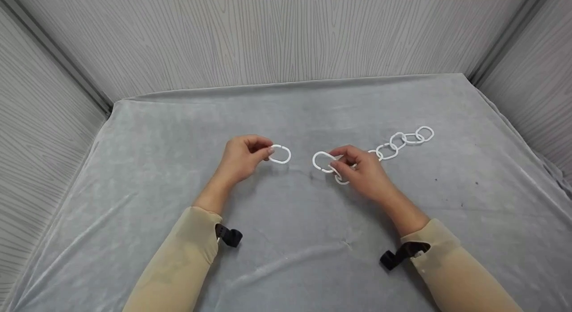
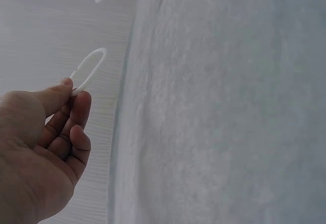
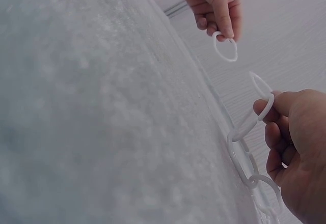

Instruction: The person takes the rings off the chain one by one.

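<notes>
Between thumb and fingertips my left hand (image 1: 243,158) pinches a single white oval link (image 1: 289,154), which has a small gap in its rim. To its right, my right hand (image 1: 364,172) pinches a chain of white links (image 1: 388,152) near one end. The chain's end link (image 1: 314,159) sticks out toward the left hand and also shows a gap in its rim. A short space separates the two links. In the right wrist view more chain links (image 3: 237,155) hang below the fingers; in the head view the hand hides part of the chain.
A grey cloth (image 1: 277,213) with a few creases covers the table. The far part of the chain lies on it to the right, ending in a round link (image 1: 432,134). Pale wood-grain walls (image 1: 277,39) stand behind and at both sides.
</notes>
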Tool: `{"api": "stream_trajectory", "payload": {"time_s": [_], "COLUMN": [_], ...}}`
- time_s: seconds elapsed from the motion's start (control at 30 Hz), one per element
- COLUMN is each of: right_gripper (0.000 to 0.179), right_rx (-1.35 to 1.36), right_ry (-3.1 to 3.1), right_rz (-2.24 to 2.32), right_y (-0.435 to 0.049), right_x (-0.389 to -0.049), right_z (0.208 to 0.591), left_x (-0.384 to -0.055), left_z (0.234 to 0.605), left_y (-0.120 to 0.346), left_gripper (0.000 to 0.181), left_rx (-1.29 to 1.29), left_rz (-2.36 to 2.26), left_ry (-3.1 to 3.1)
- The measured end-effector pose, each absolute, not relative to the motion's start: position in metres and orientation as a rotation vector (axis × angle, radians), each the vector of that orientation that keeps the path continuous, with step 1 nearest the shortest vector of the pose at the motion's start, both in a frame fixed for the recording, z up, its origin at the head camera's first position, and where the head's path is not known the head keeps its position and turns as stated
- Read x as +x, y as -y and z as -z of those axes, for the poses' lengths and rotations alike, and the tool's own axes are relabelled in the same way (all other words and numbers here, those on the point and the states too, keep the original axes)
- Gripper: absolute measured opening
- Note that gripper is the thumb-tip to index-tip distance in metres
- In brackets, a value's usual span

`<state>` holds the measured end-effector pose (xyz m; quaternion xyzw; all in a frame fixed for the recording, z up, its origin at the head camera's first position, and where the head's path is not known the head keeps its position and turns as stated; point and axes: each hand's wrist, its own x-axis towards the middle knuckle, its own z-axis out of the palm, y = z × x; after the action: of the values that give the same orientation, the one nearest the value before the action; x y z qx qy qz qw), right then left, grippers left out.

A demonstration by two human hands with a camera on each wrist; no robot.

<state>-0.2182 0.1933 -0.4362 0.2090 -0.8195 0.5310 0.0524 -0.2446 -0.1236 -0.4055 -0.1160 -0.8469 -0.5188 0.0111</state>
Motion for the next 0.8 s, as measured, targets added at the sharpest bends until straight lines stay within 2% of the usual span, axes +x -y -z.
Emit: {"api": "stream_trajectory", "payload": {"time_s": [0.8], "right_gripper": [0.019], "right_rx": [0.648], "right_ry": [2.495], "right_rz": [-1.628], "right_y": [-0.192], "right_x": [-0.220], "right_z": [0.440], "left_x": [-0.273], "left_z": [0.428], "left_y": [0.145], "left_gripper": [0.016], "left_rx": [-0.094], "left_rz": [1.756], "left_ry": [2.585]}}
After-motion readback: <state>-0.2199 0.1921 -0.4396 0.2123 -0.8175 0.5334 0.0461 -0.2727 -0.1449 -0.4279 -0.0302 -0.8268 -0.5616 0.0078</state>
